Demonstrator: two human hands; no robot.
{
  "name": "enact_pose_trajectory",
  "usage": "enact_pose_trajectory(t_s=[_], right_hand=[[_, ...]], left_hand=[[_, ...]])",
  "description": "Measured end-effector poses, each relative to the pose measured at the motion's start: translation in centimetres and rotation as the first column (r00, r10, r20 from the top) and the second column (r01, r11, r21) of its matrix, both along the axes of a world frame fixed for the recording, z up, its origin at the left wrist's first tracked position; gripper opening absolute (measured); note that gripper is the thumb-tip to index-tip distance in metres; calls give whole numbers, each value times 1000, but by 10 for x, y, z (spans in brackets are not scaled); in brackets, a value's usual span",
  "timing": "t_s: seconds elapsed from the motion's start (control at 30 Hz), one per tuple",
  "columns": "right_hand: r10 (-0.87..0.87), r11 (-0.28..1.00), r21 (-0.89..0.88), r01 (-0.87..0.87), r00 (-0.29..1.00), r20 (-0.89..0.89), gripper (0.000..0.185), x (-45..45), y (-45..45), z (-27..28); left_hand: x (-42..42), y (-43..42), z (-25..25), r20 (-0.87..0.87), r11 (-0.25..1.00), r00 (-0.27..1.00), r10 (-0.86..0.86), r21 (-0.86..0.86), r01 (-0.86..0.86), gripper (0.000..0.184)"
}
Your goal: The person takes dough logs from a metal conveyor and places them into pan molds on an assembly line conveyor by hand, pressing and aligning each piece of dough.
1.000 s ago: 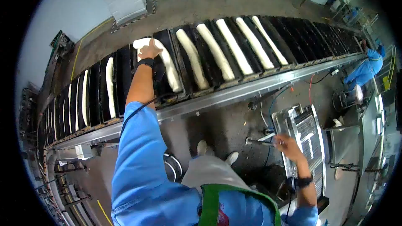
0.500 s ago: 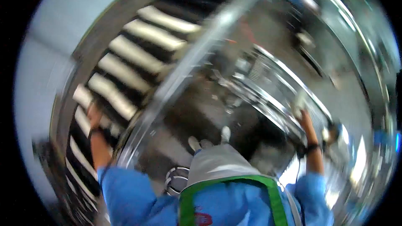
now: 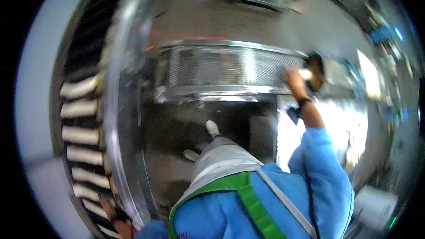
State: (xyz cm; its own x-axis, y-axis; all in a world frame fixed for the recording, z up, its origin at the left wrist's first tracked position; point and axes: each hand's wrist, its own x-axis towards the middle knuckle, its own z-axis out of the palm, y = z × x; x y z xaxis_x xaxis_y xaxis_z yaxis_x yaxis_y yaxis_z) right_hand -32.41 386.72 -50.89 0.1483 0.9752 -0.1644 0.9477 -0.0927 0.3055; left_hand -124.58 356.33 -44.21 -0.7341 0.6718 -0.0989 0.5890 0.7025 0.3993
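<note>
Long white strips, perhaps dough (image 3: 80, 134), lie crosswise in black trays (image 3: 84, 122) on the line at the left. At the lower left my left hand (image 3: 107, 207) is beside the lower strips, blurred, and its fingers cannot be made out. My right hand (image 3: 294, 79) is at the right end of a metal mesh conveyor (image 3: 212, 67), its fingers closed around or against a small pale piece (image 3: 305, 74). A dark opening or roller end (image 3: 316, 71) sits just right of that piece.
A metal rail (image 3: 116, 141) runs along the trays. Below my right forearm is a bright shiny surface (image 3: 287, 137). A white box (image 3: 376, 203) stands at the lower right. Red hose or cable (image 3: 208, 38) crosses behind the conveyor. Motion blurs much of the view.
The view has swung right, putting the trays at the far left and the mesh conveyor ahead. My left hand has left the curved strip's top, and my right hand has moved to the conveyor's end.
</note>
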Motion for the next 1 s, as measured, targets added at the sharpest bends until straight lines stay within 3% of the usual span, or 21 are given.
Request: enact_pose_trajectory(t_s=[0.1,0.17,0.2,0.23,0.27,0.33,0.37,0.43,0.47,0.5,0.53,0.57,0.67,0.77,0.8,0.83,0.87,0.9,0.93,0.97,1.0], right_hand=[[-85,995,-93,42,844,-529,35,34,21,7],[-406,903,-347,254,235,-883,40,50,42,46],[-94,995,-74,62,444,-891,42,35,44,65],[246,969,210,-131,603,-758,47,18,46,85],[249,950,312,28,539,-805,47,-5,41,117],[77,997,60,-57,357,-931,59,-108,16,219],[264,964,248,-97,244,-933,59,-127,17,222],[409,911,413,-6,153,-900,60,-203,-2,253],[505,863,501,-61,74,-860,63,-245,-9,274],[641,767,632,-108,122,-758,62,-290,-23,298],[640,768,632,-105,176,-748,62,-337,-43,322],[659,750,661,-15,-71,-749,59,-369,-42,326],[566,759,651,-4,-489,-663,45,-484,-73,352],[621,645,762,-62,-539,-569,35,-601,-164,366],[623,599,788,-143,-534,-571,35,-629,-189,358],[590,553,797,-242,-562,-580,36,-653,-225,357],[694,466,809,-358,-420,-585,41,-680,-242,332],[595,350,830,-435,-581,-556,45,-708,-266,311],[433,211,730,-650,-608,-666,52,-727,-286,296],[464,118,676,-727,-562,-685,61,-733,-316,276],[498,-97,718,-689,-658,-564,71,-735,-335,244]], left_hand=[[39,-41,23,205,989,979,-16,148,-15,52],[62,-54,23,384,953,918,-100,302,-22,54],[69,-54,18,428,923,888,-172,386,-7,54],[72,-48,17,257,969,966,-36,244,-29,54],[68,-52,8,128,970,989,-79,241,46,51],[84,-39,23,10,998,999,49,35,-49,46],[88,-33,34,5,983,989,145,-118,-144,45],[93,-32,32,-101,982,987,125,-129,-138,41],[106,-31,49,-40,994,994,104,-42,-105,38],[114,-38,59,29,996,997,73,54,-75,36],[109,-54,51,-12,979,1000,25,204,-22,31],[105,-67,47,-21,934,1000,-22,356,28,29],[106,-117,63,-64,852,992,110,520,-61,29],[80,-186,46,-226,813,929,293,570,-118,28],[77,-205,45,20,717,915,403,614,-329,27],[75,-222,50,33,732,905,424,577,-364,26],[70,-239,48,121,690,893,433,593,-415,27],[67,-250,46,210,647,875,436,602,-467,28],[68,-252,55,169,651,866,470,596,-469,28],[69,-254,63,132,655,855,501,588,-475,29],[62,-259,59,241,628,845,478,579,-520,30]])
